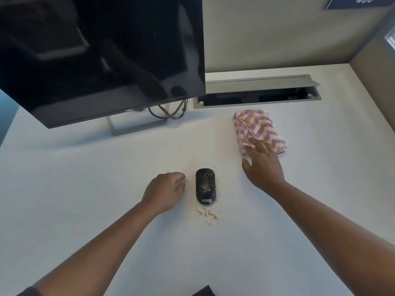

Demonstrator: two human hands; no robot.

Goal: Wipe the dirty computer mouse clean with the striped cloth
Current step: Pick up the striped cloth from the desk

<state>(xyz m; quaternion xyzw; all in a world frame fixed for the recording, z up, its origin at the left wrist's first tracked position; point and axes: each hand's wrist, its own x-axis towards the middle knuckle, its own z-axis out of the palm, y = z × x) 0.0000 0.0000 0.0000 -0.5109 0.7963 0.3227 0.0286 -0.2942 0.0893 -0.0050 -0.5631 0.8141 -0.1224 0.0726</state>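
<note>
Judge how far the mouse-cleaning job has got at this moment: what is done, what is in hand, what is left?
Done: nothing. The mouse is speckled with grime, and crumbs lie on the desk just below it. In hand: the right hand reaches the folded striped cloth, fingers touching its near edge; the left hand rests beside the mouse. Left: picking up the cloth and wiping.
</note>
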